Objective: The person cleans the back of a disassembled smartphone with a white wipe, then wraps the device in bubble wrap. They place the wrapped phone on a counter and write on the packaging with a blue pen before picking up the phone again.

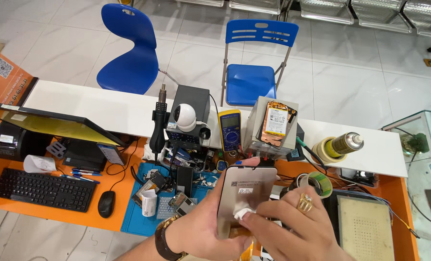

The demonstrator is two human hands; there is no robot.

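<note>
1. Phone screen panel (pixel 244 193), back side up, sits upright in your left hand (pixel 201 232), whose fingers curl shut around its left edge, above the orange worktop (pixel 46 217).
2. Your right hand (pixel 293 227) pinches a small white wipe (pixel 243 213) against the panel's lower back.
3. Wiping looks under way; the upper back seems untouched, and the panel is not fitted to anything.

Left hand (pixel 201 232) hides phone panel (pixel 247 193) lower edge; right hand (pixel 285 227) cut off by bottom edge.
</note>
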